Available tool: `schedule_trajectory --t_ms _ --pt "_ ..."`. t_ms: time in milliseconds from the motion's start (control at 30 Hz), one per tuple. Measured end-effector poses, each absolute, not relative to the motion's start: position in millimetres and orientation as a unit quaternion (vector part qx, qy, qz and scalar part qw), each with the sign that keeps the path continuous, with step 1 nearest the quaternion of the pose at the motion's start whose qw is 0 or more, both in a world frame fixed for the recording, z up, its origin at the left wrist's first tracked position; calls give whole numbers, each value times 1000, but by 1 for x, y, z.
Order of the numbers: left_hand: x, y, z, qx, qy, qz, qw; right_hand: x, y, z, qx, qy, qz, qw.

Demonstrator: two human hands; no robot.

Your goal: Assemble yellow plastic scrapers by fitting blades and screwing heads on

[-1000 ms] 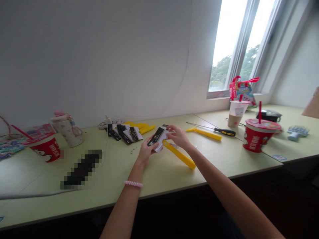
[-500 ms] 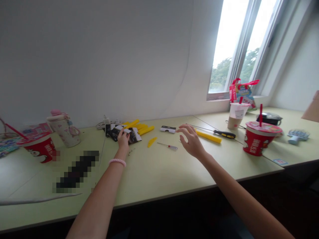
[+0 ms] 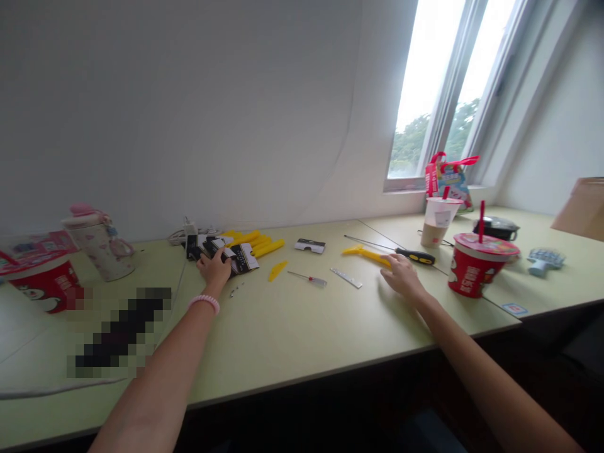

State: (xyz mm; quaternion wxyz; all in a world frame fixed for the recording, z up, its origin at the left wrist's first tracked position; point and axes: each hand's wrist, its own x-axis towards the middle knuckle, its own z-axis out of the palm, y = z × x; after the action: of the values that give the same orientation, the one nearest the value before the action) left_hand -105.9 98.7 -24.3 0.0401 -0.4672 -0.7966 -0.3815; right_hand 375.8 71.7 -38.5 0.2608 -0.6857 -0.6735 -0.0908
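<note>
My left hand (image 3: 216, 269) rests at the pile of black-and-white cardboard sleeves (image 3: 244, 259), its fingers curled over them. Yellow handles (image 3: 270, 247) stick out of the pile to the right. On the right, my right hand (image 3: 403, 277) has its fingers closed on the handle end of a yellow scraper (image 3: 365, 252) lying on the table. Between the hands lie a small yellow plastic piece (image 3: 278, 271), a small screwdriver (image 3: 309, 279) with a clear handle, and a flat metallic strip (image 3: 346, 277). Several tiny metal parts (image 3: 234, 290) are near my left wrist.
A long screwdriver (image 3: 414, 256) with a black-and-yellow handle lies behind my right hand. Beyond are a red cup (image 3: 474, 270) and a milky drink cup (image 3: 438, 220). A loose cardboard sleeve (image 3: 310, 245) lies towards the wall. Left stand a tumbler (image 3: 99, 248) and another red cup (image 3: 44, 283).
My right hand has moved down and right from above the table and closed on the yellow scraper, uncovering the metallic strip. My left hand stays at the sleeves, fingers more curled. The view has shifted slightly.
</note>
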Motion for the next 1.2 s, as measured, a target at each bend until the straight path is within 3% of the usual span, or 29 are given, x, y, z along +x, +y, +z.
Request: schedule_trajectory --t_ms 200,333,433,533,700,833,933,1000,1067,1133,1200 --pt "-82 90 -15 -514 -702 -488 65 385 91 -26 -756 -627 -143 122" --pt "-44 81 -9 -528 -639 -559 15 374 91 -16 -756 -634 -149 71" --pt "-10 70 -8 -541 -572 -611 -88 355 85 -11 -758 -638 -95 97" --pt "21 58 -8 -498 -505 -654 -263 321 74 -2 -731 -656 0 186" --pt "50 39 -2 -450 -352 -572 -589 238 35 15 -565 -740 182 317" --pt "48 35 -3 -331 -319 -649 -606 191 11 20 -440 -808 233 316" --pt "38 34 -6 -225 -355 -699 -578 195 19 16 -406 -820 313 255" --pt "34 32 -8 -211 -382 -678 -591 214 34 9 -468 -794 270 279" --pt "34 29 -8 -225 -402 -634 -621 238 49 -1 -597 -724 135 317" --pt "38 26 -8 -239 -410 -602 -642 259 56 -10 -683 -676 35 277" --pt "43 23 -9 -251 -413 -584 -652 273 57 -15 -713 -666 13 221"
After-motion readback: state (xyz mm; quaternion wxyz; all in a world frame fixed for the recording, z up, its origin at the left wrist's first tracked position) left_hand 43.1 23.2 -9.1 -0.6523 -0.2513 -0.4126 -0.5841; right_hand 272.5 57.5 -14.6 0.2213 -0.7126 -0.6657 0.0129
